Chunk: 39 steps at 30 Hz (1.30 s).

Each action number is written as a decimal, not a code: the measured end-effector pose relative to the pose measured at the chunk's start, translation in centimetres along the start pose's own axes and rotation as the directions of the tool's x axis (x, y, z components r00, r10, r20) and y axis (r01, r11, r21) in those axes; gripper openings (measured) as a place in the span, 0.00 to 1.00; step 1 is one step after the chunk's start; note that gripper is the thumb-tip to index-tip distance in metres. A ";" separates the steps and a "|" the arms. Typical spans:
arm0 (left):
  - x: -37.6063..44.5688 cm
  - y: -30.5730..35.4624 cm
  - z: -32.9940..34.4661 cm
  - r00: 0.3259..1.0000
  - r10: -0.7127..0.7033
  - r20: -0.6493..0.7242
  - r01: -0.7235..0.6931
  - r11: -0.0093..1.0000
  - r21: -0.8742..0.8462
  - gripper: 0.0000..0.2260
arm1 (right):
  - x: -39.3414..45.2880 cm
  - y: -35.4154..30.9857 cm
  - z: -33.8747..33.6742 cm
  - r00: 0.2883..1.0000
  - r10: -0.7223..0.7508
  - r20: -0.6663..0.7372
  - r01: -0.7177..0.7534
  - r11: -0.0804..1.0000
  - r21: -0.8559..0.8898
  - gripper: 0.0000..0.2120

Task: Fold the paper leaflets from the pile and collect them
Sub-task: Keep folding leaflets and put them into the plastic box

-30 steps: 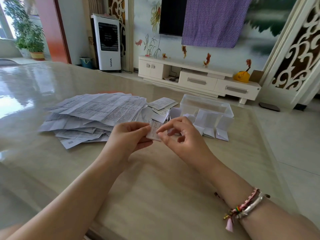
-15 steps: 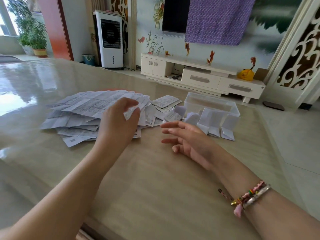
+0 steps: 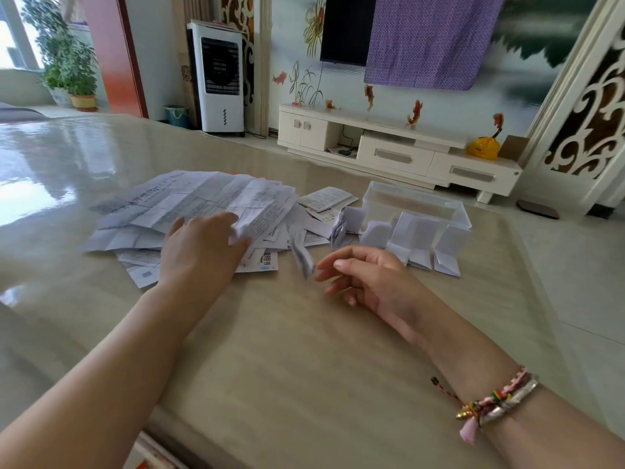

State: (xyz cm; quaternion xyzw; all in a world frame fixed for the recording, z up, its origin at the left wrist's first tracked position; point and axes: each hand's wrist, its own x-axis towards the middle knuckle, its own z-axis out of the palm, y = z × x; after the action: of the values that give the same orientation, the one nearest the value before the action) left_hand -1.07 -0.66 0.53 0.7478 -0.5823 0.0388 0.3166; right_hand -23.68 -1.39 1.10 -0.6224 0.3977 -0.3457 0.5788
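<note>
Both hands' grip slack, empty.

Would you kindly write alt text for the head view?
A person's left hand rests on a pile of leaflets on a table; the right hand hovers open beside a blurred folded leaflet, near a clear box.
</note>
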 end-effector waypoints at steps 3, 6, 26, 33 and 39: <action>-0.1 -0.1 0.1 1.000 -0.013 -0.003 0.013 1.000 0.005 0.11 | -0.3 -0.1 0.1 1.000 -0.008 -0.002 0.008 0.998 -0.062 0.11; 0.0 -0.5 0.3 1.000 -0.013 -0.025 0.013 1.000 0.002 0.11 | -0.4 -0.1 0.2 1.000 -0.021 0.005 0.021 0.992 -0.125 0.11; -1.1 -1.0 -1.7 0.996 -0.088 0.024 0.091 0.980 -0.177 0.18 | 0.6 0.9 3.6 0.944 -0.222 0.245 0.323 0.465 -0.824 0.20; -1.4 -1.2 -1.5 0.979 -0.043 0.197 0.031 0.997 0.067 0.25 | 0.4 0.9 2.8 0.911 -0.388 0.137 0.294 0.380 -0.877 0.21; -1.7 -0.7 -1.3 0.998 0.005 0.064 -0.006 1.000 0.009 0.12 | 0.7 1.0 2.3 0.840 -0.537 0.074 0.330 0.398 -0.856 0.15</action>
State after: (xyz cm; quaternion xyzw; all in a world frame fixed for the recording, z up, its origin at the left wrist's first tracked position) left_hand -0.53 1.54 0.58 0.7486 -0.5939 0.0183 0.2941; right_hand -21.44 -0.99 -0.14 -0.8621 0.3960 -0.3128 0.0466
